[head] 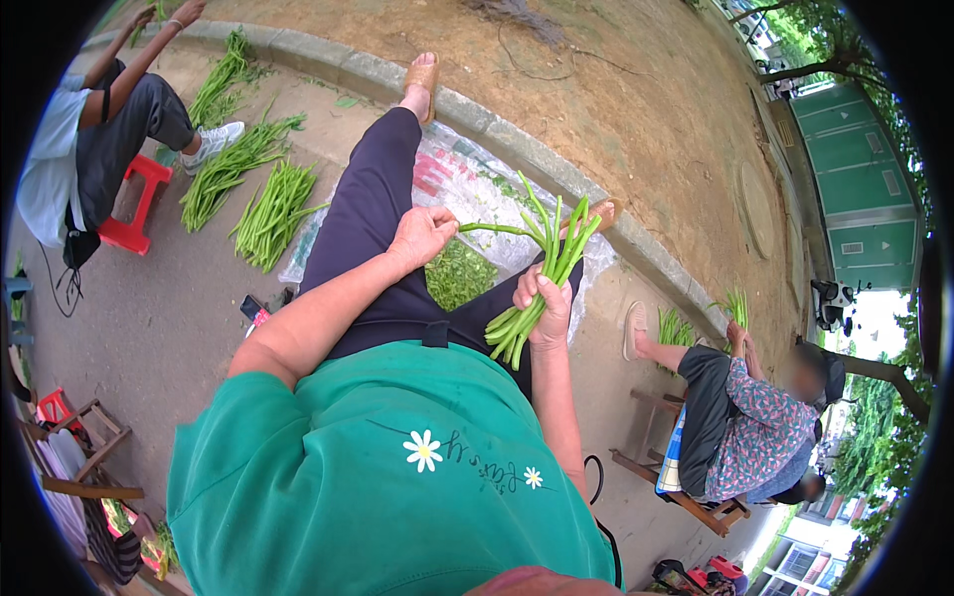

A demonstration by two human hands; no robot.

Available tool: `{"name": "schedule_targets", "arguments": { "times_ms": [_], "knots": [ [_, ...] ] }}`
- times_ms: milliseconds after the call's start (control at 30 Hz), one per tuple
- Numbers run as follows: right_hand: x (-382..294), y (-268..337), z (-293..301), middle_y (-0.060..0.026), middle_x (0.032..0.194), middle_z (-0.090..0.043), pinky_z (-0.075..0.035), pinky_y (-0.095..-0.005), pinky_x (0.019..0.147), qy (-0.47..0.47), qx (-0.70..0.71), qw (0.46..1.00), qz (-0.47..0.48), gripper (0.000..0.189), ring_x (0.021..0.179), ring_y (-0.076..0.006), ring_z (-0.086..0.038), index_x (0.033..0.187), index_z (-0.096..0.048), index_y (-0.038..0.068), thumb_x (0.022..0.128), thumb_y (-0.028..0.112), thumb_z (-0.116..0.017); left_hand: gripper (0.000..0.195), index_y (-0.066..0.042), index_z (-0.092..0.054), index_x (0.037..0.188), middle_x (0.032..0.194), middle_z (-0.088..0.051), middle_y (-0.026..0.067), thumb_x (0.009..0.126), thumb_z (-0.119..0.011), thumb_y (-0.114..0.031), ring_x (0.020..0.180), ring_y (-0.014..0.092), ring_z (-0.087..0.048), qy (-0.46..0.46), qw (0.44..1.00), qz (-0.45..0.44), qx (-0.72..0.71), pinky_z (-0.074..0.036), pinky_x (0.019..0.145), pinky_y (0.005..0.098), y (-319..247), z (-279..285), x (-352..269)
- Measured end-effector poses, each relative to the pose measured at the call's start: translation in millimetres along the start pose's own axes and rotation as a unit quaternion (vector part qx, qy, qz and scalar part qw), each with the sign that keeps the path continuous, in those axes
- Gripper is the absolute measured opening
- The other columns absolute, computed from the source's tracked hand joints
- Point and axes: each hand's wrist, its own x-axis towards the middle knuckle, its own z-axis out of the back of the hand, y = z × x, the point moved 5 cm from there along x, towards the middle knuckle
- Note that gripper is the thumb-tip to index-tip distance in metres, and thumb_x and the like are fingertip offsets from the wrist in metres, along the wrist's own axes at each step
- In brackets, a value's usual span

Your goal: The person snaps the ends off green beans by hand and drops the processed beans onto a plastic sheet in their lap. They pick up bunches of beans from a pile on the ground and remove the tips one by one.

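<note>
My right hand (550,307) is closed around a bundle of green vegetable stems (557,257), its cut ends pointing back toward my body. One longer stem (493,228) bends out of the bundle to the left. My left hand (423,237) pinches the tip of that stem between thumb and fingers. Below the hands, between my legs, lies a heap of loose green leaves (458,277). It rests on a clear plastic sheet (477,182) with red print, where more leaf scraps are scattered.
Bunches of stems (274,216) lie on the pavement at left, near a person on a red stool (138,208). Another person (768,425) sits at right on a wooden chair (693,506), holding stems. A phone (253,307) lies by my left thigh. A stone curb (477,112) borders bare soil.
</note>
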Motion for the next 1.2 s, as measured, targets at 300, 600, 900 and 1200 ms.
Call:
{"name": "schedule_targets", "arguments": {
  "times_ms": [300, 600, 900, 1200],
  "knots": [
    [-2.2, -1.9, -2.8, -0.0047, 0.067, -0.044, -0.037, -0.0233, 0.046, 0.022, 0.041, 0.999, -0.019, 0.013, 0.054, -0.0131, -0.045, 0.085, -0.049, 0.002, 0.081, 0.011, -0.058, 0.029, -0.004, -0.060, 0.113, 0.089, -0.065, 0.0030, 0.086, -0.051, -0.008, 0.080, 0.009, -0.057, 0.150, 0.975, -0.133, -0.096, -0.046, 0.074, 0.0245, -52.4, -17.8, 34.7],
    [-6.1, -1.9, 0.3, -0.0050, 0.068, -0.044, -0.038, -0.0239, 0.047, 0.011, 0.034, 0.999, -0.014, 0.012, 0.055, -0.0130, -0.045, 0.086, -0.049, 0.002, 0.082, 0.011, -0.057, 0.024, -0.002, -0.062, 0.107, 0.085, -0.063, 0.0023, 0.086, -0.052, -0.003, 0.076, 0.008, -0.055, 0.242, 0.956, -0.140, -0.088, -0.045, 0.071, 0.0238, -59.0, -49.4, 34.0],
    [-4.2, -6.6, 4.8, -0.0027, 0.068, -0.044, -0.036, -0.0232, 0.046, 0.003, 0.034, 0.999, -0.011, 0.011, 0.056, -0.0112, -0.043, 0.090, -0.049, 0.005, 0.084, 0.011, -0.055, 0.014, -0.001, -0.064, 0.094, 0.080, -0.064, 0.0075, 0.082, -0.060, -0.007, 0.073, 0.012, -0.058, 0.200, 0.968, -0.146, 0.046, -0.047, 0.068, 0.0271, -71.2, -34.5, 23.8],
    [-4.4, -10.3, 9.7, -0.0041, 0.068, -0.046, -0.038, -0.0237, 0.047, -0.017, 0.041, 0.999, -0.027, 0.013, 0.055, -0.0122, -0.046, 0.088, -0.049, 0.003, 0.082, 0.011, -0.057, 0.013, -0.001, -0.064, 0.083, 0.071, -0.061, 0.0090, 0.073, -0.059, -0.008, 0.063, 0.020, -0.060, 0.113, 0.959, -0.238, 0.106, -0.048, 0.061, 0.0300, -79.7, -33.1, 21.4]
  ]
}}
